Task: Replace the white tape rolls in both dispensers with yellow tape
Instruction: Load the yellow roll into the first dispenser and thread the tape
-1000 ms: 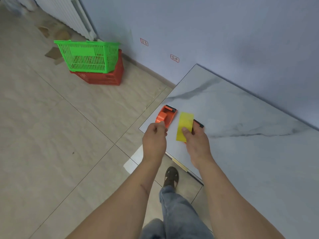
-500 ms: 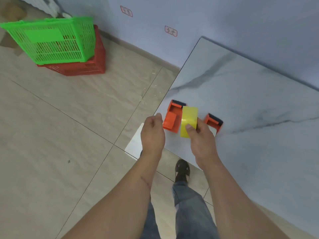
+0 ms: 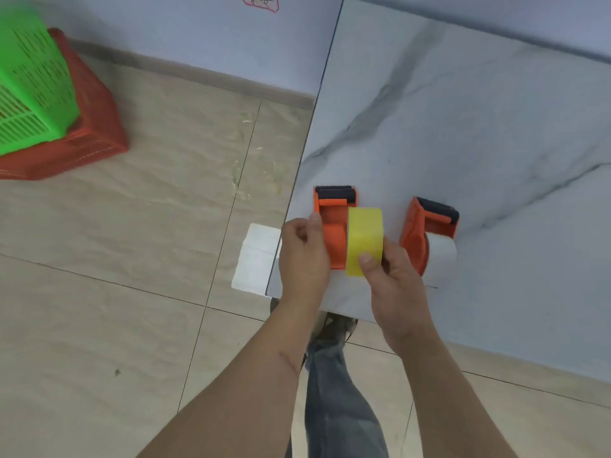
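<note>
Leftmost, green basket (image 3: 31, 84): blurred and cut off by the frame edge, stacked on a red basket (image 3: 86, 140) on the tiled floor, well left of the marble table (image 3: 463, 127).
Wall label (image 3: 260, 1): red-outlined sticker with handwritten characters, cut by the top edge and not readable.
White sheet (image 3: 256, 256): on the floor just beside the table's near left corner, partly hidden by the tabletop.
Left hand (image 3: 302, 256): closed on the left side of the near dispenser, thumb on its edge; the fingers underneath are hidden.
Orange dispenser (image 3: 332, 226): at the table's near left corner, black serrated cutter pointing away, its hub bare, its right side covered by the yellow roll.
Yellow tape roll (image 3: 364, 241): held on edge against the right side of that dispenser, just above the tabletop; its core cannot be seen.
Right hand (image 3: 395, 285): clamped on the yellow roll, thumb on its outer face, other fingers behind it.
Second orange dispenser (image 3: 426, 231): right of the hands on the table, white tape roll (image 3: 441, 256) seated in it, lower part hidden by the right hand.
Leg and shoe (image 3: 334, 328): below the table edge, between the forearms.
</note>
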